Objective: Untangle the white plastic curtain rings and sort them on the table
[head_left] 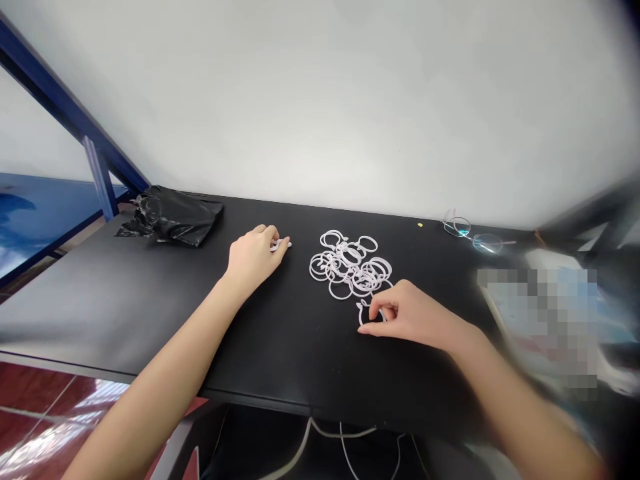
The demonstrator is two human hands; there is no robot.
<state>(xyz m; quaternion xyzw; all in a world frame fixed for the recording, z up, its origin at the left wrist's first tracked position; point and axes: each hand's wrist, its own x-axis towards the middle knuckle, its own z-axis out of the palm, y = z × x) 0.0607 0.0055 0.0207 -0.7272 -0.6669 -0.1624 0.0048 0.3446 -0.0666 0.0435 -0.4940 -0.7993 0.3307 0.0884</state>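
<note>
A heap of white plastic curtain rings [350,267] lies on the black tabletop [280,347], many of them overlapping. My right hand [405,312] is at the near right of the heap, thumb and fingers closed on one white curtain ring [361,315]; part of that ring is hidden behind the fingers. To the left of the heap, my left hand [255,257] rests low over the table with its fingers curled around another white curtain ring [276,245]. Only a small piece of that one shows.
A crumpled black plastic bag [175,215] lies at the back left. Eyeglasses [473,233] sit at the back right, near a blurred, pixelated object [545,327]. Blue metal framing [70,93] rises at left; white cables [300,450] hang below the front edge.
</note>
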